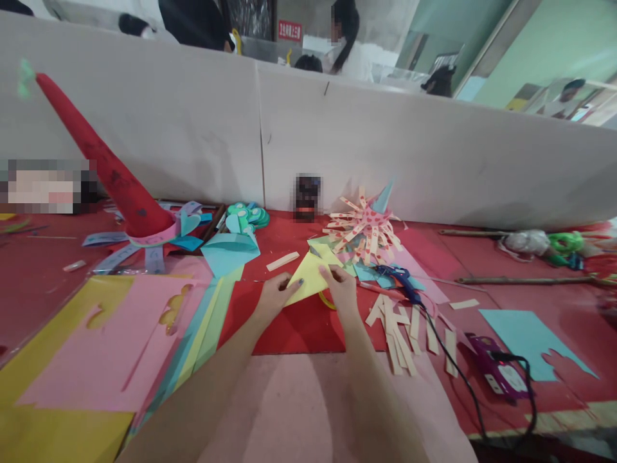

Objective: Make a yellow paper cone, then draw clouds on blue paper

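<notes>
A piece of yellow paper [308,276] is held up between my two hands over the middle of the table. My left hand [277,294] pinches its lower left corner, the thumb lying on top. On its right edge, my right hand [341,286] grips it between thumb and fingers. Beneath my hands lies a sheet of red paper [289,334]. Part of a yellow ring [328,301] shows behind the paper, mostly hidden. Just to the right is a blue glue gun [400,280] with a black cord.
A red paper cone [116,173] rises at the left. Behind my right hand stands a spiky paper-strip piece [369,225]. Cream paper strips [398,341], a purple power bank [501,370] and cut blue paper [520,331] lie right. Pink paper [110,347] covers the left; a white partition [207,122] stands behind.
</notes>
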The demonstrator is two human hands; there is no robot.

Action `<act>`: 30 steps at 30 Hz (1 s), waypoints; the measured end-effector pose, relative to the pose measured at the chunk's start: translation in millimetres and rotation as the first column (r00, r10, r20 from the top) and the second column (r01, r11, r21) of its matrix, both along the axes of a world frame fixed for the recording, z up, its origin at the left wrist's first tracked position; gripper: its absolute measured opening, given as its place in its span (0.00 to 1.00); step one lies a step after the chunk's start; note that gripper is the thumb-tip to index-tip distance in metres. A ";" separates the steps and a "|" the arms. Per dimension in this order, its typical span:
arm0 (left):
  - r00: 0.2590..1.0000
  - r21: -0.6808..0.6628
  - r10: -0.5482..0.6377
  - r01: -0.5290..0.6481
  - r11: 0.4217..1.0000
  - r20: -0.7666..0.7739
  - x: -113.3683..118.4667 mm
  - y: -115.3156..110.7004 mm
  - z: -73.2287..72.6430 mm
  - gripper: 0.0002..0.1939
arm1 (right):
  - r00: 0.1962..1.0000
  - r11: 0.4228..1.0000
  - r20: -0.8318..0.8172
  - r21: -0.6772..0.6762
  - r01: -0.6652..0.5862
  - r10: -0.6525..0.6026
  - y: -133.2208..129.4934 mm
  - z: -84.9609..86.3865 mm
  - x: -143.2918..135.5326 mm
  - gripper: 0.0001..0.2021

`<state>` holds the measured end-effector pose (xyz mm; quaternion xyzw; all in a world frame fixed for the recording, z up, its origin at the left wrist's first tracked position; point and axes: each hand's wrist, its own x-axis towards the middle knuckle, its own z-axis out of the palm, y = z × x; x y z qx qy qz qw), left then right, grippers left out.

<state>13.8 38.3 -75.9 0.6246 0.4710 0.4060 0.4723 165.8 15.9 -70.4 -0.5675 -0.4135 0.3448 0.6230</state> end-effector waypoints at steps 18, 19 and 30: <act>0.984 -0.123 -0.042 0.063 0.990 0.171 -2.8 -0.9 3.2 0.20 | 0.986 0.998 -0.156 0.015 0.068 -0.065 -1.1 0.4 3.6 0.13; 0.970 -0.157 -0.041 0.081 0.984 0.240 -3.5 -0.5 3.2 0.22 | 0.968 0.993 -0.225 0.013 0.121 -0.115 -1.1 1.2 3.6 0.13; 0.881 -0.257 -0.153 0.290 0.922 0.447 11.5 -9.3 2.6 0.27 | 0.815 0.974 -0.538 -0.067 0.216 -0.217 -2.1 -3.4 -33.7 0.14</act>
